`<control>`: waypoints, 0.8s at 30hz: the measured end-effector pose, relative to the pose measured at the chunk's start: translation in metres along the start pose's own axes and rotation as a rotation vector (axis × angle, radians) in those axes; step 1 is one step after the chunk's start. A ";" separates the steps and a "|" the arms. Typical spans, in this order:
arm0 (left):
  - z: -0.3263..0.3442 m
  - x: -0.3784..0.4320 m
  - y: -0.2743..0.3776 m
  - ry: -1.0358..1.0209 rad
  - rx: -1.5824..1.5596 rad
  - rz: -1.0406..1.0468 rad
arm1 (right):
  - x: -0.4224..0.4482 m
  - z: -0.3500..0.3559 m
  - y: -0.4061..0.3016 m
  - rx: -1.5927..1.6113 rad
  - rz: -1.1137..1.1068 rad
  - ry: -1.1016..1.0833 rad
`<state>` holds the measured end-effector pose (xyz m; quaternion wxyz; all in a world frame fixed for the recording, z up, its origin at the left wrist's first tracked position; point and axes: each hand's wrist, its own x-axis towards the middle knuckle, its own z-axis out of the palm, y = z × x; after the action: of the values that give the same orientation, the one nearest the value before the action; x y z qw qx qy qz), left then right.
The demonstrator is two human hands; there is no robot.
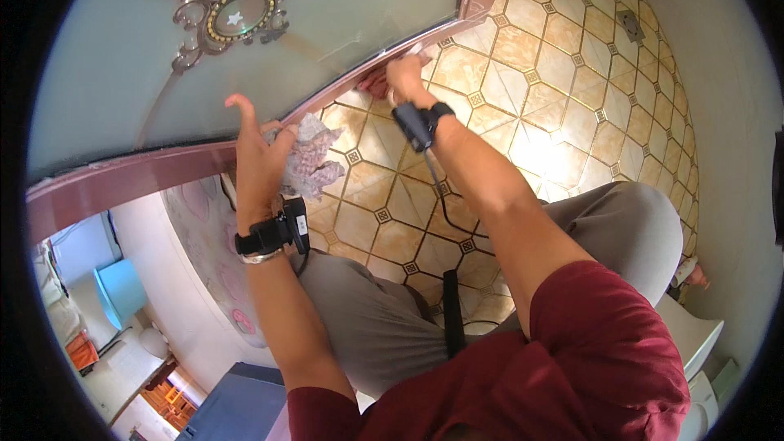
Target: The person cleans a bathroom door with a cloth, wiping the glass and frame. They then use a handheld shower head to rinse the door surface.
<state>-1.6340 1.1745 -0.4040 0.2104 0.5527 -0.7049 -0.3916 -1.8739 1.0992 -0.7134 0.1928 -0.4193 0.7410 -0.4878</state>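
My left hand (260, 156) grips the lower frame rail (153, 174) of a frosted glass door (361, 6), thumb spread up over the glass. A crumpled, pale pinkish-grey cloth (311, 159) is held between its fingers and hangs beside the rail. Farther along to the right, my right hand (405, 76) is closed at the bottom edge of the door, with a reddish cloth (375, 82) under it. The fingertips there are partly hidden. A metal scroll ornament with an oval centre (240, 14) decorates the glass.
Patterned floor tiles (520, 92) spread below, with a floor drain (630, 26) near the right wall (723, 104). My knees flank a hanging black strap (452, 312). A blue tub (121, 293) and a dark grey box-shaped object (239, 404) stand at the lower left. Cables run from both wrist devices.
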 end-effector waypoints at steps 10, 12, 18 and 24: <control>-0.009 -0.003 -0.005 -0.072 -0.144 -0.003 | 0.036 -0.143 -0.022 0.992 0.798 0.209; -0.007 -0.002 -0.005 -0.036 -0.129 0.014 | 0.028 -0.121 -0.041 1.002 0.744 0.213; -0.006 -0.003 0.002 -0.054 -0.105 -0.003 | -0.030 -0.037 -0.072 1.184 0.846 0.001; -0.007 -0.002 0.000 -0.058 -0.068 -0.002 | -0.043 0.016 -0.064 0.821 0.539 -0.017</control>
<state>-1.6278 1.1744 -0.3995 0.2082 0.5344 -0.6963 -0.4316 -1.8104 1.1137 -0.6698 0.4676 -0.1061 0.5679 -0.6690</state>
